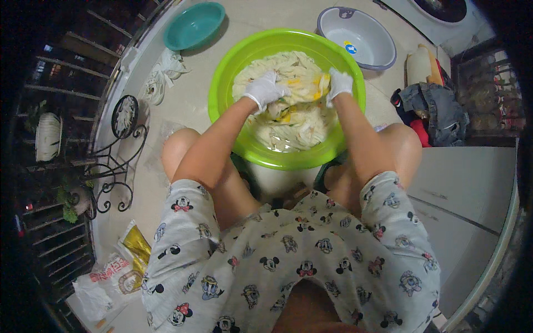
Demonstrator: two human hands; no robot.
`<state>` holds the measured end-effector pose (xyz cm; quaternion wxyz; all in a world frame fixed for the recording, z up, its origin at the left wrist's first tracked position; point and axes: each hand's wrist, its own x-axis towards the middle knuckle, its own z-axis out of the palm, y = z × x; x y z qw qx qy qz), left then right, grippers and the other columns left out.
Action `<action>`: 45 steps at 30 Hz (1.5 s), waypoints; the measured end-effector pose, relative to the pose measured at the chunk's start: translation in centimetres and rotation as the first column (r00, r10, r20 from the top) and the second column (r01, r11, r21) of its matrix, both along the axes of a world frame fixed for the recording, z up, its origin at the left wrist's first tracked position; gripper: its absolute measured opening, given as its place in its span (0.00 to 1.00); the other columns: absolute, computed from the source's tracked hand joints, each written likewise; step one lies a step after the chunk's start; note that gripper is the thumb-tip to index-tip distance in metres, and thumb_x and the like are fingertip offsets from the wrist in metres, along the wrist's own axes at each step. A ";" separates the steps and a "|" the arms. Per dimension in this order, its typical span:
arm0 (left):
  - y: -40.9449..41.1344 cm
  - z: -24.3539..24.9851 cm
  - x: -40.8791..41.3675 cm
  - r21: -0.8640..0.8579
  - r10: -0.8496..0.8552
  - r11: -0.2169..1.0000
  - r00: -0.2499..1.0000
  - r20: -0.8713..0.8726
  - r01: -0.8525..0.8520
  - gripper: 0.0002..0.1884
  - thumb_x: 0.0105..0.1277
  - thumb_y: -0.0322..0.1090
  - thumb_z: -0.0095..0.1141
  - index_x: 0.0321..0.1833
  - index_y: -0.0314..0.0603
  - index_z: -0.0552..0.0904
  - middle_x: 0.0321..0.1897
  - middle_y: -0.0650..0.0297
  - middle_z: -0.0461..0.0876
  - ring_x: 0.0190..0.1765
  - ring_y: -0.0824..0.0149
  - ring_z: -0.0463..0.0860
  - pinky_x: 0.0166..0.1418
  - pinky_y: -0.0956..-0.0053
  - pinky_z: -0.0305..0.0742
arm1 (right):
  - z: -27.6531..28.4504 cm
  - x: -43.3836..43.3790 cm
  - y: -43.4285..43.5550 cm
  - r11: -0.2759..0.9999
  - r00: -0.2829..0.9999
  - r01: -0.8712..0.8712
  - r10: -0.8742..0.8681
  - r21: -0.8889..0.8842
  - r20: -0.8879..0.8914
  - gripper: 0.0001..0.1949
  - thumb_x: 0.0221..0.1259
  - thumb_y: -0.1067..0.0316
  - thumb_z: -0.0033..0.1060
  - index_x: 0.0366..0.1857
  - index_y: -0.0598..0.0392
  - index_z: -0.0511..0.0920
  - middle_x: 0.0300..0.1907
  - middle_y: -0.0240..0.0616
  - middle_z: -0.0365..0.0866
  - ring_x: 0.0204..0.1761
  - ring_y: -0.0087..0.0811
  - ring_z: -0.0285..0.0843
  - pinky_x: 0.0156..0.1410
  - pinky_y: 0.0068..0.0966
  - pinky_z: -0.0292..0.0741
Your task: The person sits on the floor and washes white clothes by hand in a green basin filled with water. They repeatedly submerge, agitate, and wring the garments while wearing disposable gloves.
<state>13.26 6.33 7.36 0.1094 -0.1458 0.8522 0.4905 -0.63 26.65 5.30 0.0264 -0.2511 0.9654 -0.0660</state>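
A large lime-green plastic basin (pixel 220 91) stands on the floor between my knees. Wet cream cloth with yellow and green patterning (pixel 297 66) is bunched inside it, partly under shiny water (pixel 281 145). My left hand (pixel 264 90), in a white glove, grips the cloth left of the middle. At the right side of the basin my right hand (pixel 340 85), also in a white glove and slightly blurred, grasps a yellow-patterned part of the same cloth. A raised fold of it stretches between the two hands. Several fingertips are hidden in the folds.
Behind the basin are a teal basin (pixel 195 26) at left and a grey-purple basin (pixel 358 37) at right. A washing machine (pixel 449 25) stands far right, near piled clothes (pixel 437 108) and a grey cabinet (pixel 466 183). A black metal plant stand (pixel 114 166) and plastic bags (pixel 112 274) lie left.
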 end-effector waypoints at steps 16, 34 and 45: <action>2.3 -12.3 -1.6 -0.462 -0.150 0.828 0.919 0.366 0.319 0.22 0.65 0.48 0.50 0.50 0.37 0.81 0.50 0.42 0.82 0.55 0.44 0.81 0.58 0.54 0.75 | -12.7 6.5 -2.9 0.999 0.931 -0.031 0.023 0.017 0.365 0.33 0.67 0.50 0.47 0.75 0.49 0.57 0.78 0.57 0.40 0.79 0.55 0.37 0.79 0.49 0.44; 3.6 -6.8 -2.9 -0.490 -0.157 0.839 0.968 0.198 0.236 0.26 0.60 0.48 0.61 0.59 0.43 0.76 0.50 0.42 0.81 0.54 0.44 0.81 0.56 0.56 0.76 | -9.9 1.9 -2.9 0.925 0.754 -0.376 0.268 0.060 0.599 0.38 0.51 0.54 0.59 0.69 0.57 0.64 0.74 0.59 0.54 0.73 0.57 0.55 0.76 0.44 0.56; 5.7 6.6 -3.2 -0.265 0.049 0.940 0.852 -0.520 -0.216 0.36 0.53 0.46 0.71 0.62 0.39 0.71 0.52 0.51 0.81 0.55 0.54 0.81 0.59 0.65 0.76 | 4.9 0.2 -0.5 0.689 0.922 0.018 0.269 -0.725 0.279 0.23 0.51 0.64 0.58 0.54 0.57 0.75 0.49 0.54 0.81 0.55 0.52 0.78 0.58 0.37 0.74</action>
